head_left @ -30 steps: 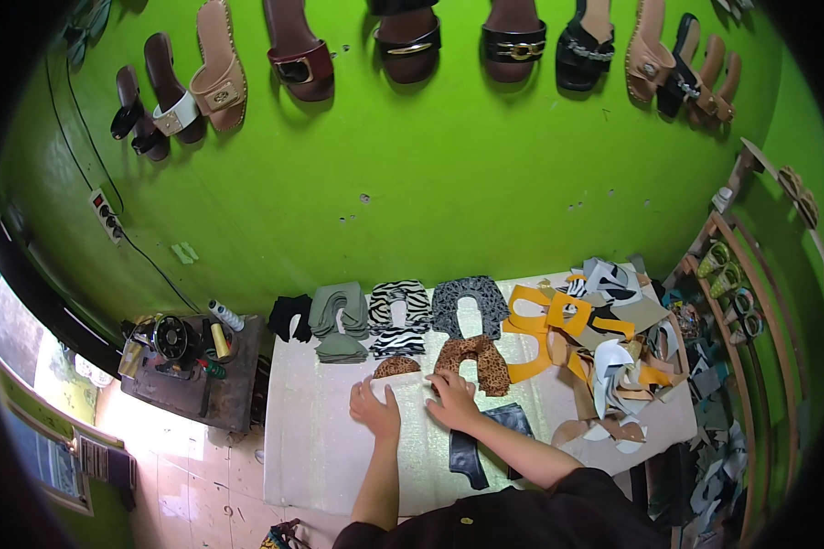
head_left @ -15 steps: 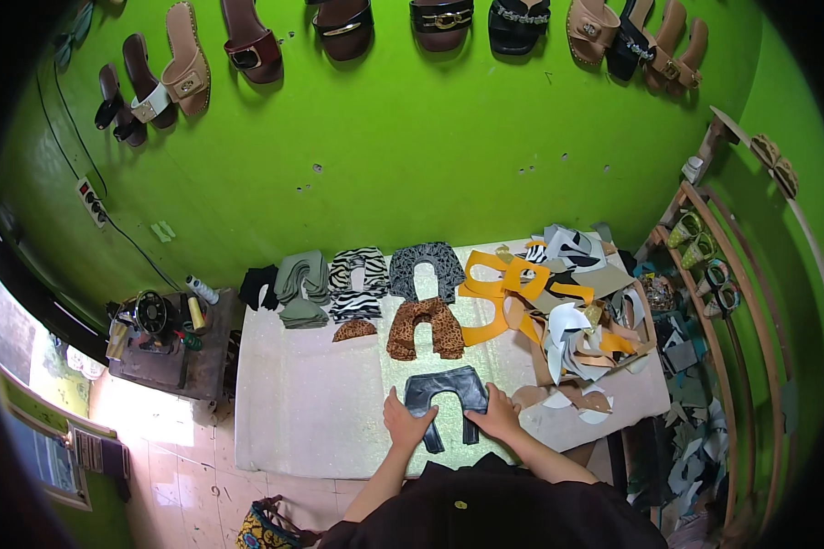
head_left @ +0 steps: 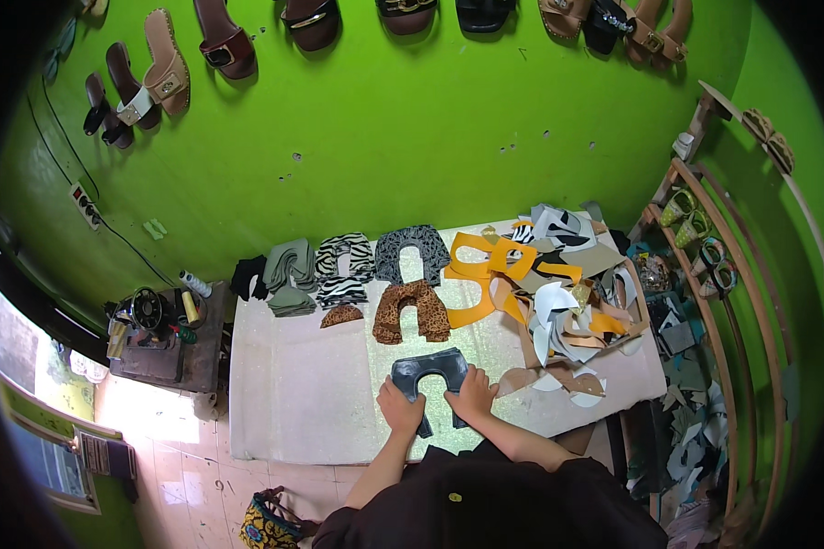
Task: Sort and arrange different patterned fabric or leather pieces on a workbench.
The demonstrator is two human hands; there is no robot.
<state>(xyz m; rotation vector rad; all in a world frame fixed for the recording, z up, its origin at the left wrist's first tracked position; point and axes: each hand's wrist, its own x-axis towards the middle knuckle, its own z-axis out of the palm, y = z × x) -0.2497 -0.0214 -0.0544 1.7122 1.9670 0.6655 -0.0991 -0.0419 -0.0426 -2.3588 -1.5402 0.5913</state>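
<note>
A stack of black, arch-shaped leather-like pieces (head_left: 430,362) lies near the table's front edge, its two legs toward me. My left hand (head_left: 400,407) grips the left leg, thumb on top and fingers along the outer edge. On the other leg, my right hand (head_left: 472,398) holds in the same way, with its thumb at the inner edge. Just beyond are brown leopard-print arch pieces (head_left: 410,306) and grey-black patterned ones (head_left: 413,242). Left of those sit zebra-print pieces (head_left: 343,256), a small leopard-print half-round piece (head_left: 342,317) and folded green pieces (head_left: 289,265).
Yellow cut pieces (head_left: 471,313) and a heap of mixed scraps (head_left: 567,320) cover the table's right side. A sewing machine (head_left: 147,311) stands on a small table at left. Wooden rack rails (head_left: 705,274) rise at right. Sandals (head_left: 311,23) hang on the green wall.
My hands have come closer together around the legs of the black pieces, the right hand shifting inward. The whole view has shifted slightly.
</note>
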